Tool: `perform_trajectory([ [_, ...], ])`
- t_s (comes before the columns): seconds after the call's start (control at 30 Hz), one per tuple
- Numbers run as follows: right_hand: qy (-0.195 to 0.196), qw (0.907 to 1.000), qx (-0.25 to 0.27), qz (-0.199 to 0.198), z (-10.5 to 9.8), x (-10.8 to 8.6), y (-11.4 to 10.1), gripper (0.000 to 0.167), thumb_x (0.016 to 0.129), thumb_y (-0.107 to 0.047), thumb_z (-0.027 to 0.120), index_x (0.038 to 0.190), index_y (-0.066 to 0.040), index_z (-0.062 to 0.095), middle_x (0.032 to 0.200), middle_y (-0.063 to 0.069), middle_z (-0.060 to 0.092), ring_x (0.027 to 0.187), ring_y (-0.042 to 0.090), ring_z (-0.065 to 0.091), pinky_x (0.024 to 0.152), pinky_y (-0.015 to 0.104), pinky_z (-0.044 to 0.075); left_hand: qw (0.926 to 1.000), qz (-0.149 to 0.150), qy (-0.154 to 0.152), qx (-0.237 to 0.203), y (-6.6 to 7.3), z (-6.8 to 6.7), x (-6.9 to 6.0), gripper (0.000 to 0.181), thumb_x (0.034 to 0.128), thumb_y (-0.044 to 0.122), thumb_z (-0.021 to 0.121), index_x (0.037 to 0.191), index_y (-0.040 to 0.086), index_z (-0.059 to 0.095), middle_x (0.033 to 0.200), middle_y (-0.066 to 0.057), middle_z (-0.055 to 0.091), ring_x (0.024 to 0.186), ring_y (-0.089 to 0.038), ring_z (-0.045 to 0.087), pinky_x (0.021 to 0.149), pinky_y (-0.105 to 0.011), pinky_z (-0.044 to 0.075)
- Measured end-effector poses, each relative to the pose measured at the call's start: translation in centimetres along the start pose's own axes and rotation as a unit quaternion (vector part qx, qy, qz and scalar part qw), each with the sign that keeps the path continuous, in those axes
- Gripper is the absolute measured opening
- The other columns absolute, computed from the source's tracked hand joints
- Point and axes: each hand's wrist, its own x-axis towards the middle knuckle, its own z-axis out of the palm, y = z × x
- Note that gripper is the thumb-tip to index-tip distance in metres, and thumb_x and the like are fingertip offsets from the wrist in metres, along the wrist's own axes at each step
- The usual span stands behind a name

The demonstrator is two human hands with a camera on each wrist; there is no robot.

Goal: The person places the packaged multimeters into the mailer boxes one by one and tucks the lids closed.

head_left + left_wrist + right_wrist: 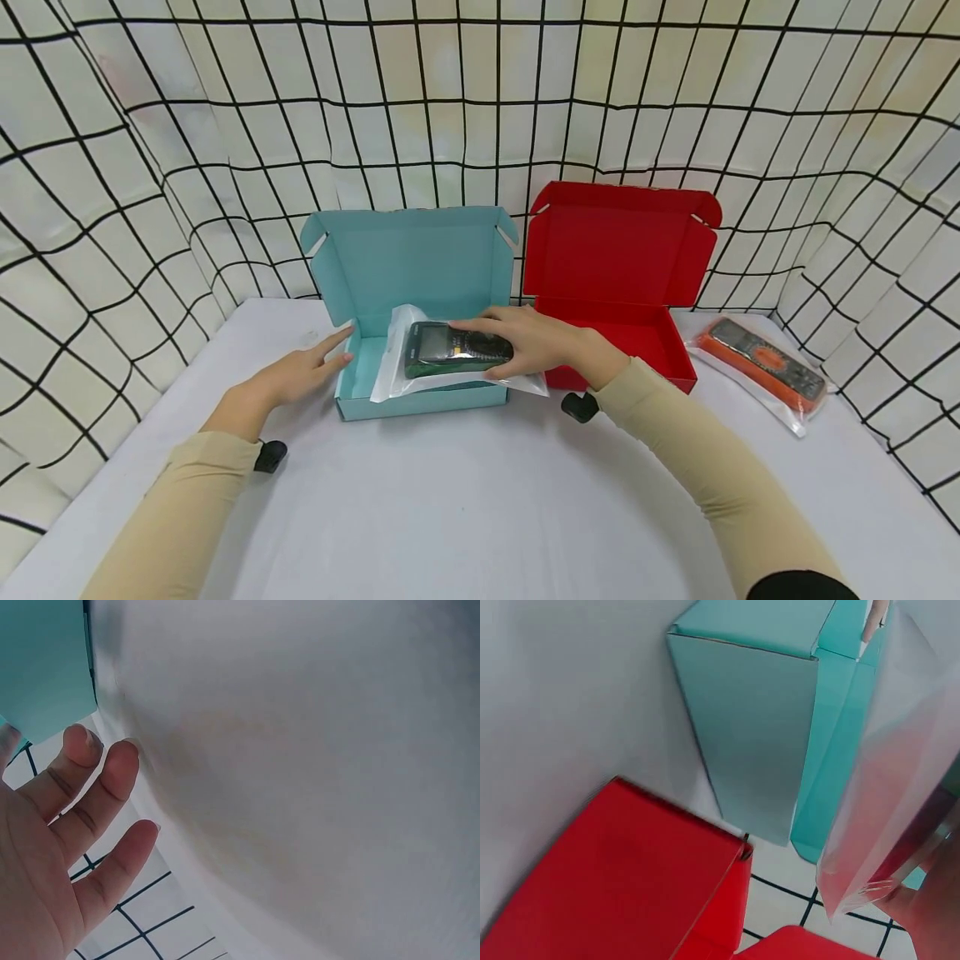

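My right hand [543, 337] grips a dark green and black multimeter [435, 343] in a clear plastic bag [388, 375]. Thumb and fingers lie on either side of the meter's right end, which sits over the opening of a teal cardboard box [420, 406] with its lid raised. In the right wrist view the bag [900, 765] hangs apart from the box's end wall [750, 720]. My left hand [300, 372] is at the box's left wall, fingers extended; the left wrist view shows them [112, 772] loosely spread, holding nothing.
An open red cardboard box [600, 242] stands right of the teal one. Farther right, an orange multimeter [768, 358] lies bagged on the white table [465, 508]. Black grid netting [465, 133] over white walls encloses the back and sides.
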Motion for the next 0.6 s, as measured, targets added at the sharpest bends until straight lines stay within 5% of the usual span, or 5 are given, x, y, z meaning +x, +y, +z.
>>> perform_trajectory([
  [0.6, -0.039, 0.9965, -0.060, 0.043, -0.7, 4.1, -0.4, 0.081, 0.091, -0.046, 0.071, 0.162, -0.034, 0.034, 0.142, 0.005, 0.052, 0.124, 0.021, 0.049, 0.100, 0.042, 0.047, 0.9998, 0.009, 0.007, -0.014, 0.0, 0.1, -0.2, 0.071, 0.1101, 0.052, 0.035, 0.165, 0.011, 0.015, 0.160, -0.035, 0.024, 0.140, -0.061, 0.028, 0.109, -0.074, 0.025],
])
